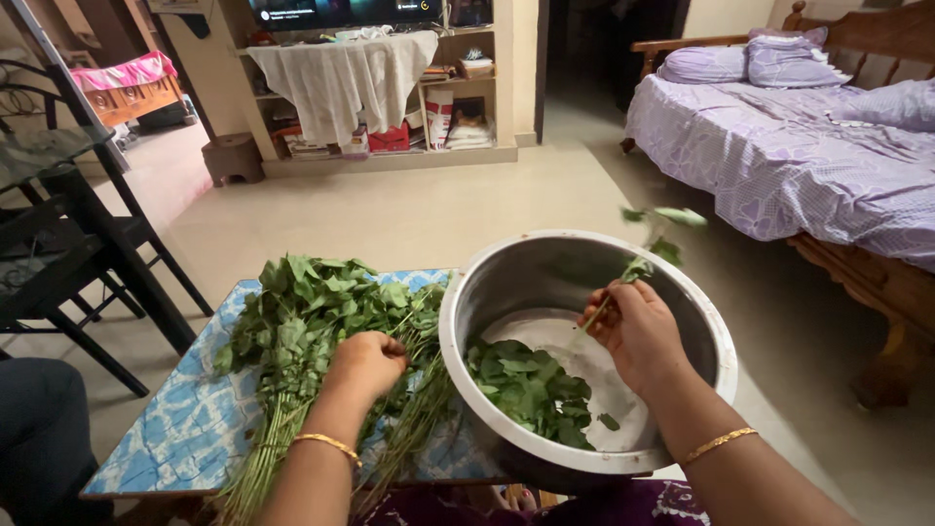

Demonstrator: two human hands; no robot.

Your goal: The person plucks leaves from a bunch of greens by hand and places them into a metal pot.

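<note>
While the right hand point(638, 331) hangs over the steel bowl point(467, 336), its fingers point(602, 314) are pinched on a leafy stem point(638, 265) that sticks up past the rim. Plucked leaves point(531, 390) lie inside the bowl. The left hand point(365, 362) rests curled on the bunch of greens point(302, 321) spread across the blue patterned desk point(175, 429), gripping stalks.

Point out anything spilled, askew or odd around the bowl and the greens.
Nothing stands out: the steel bowl sits upright, picked leaves lie inside it, and the bunch of greens stays on the blue board.
</note>
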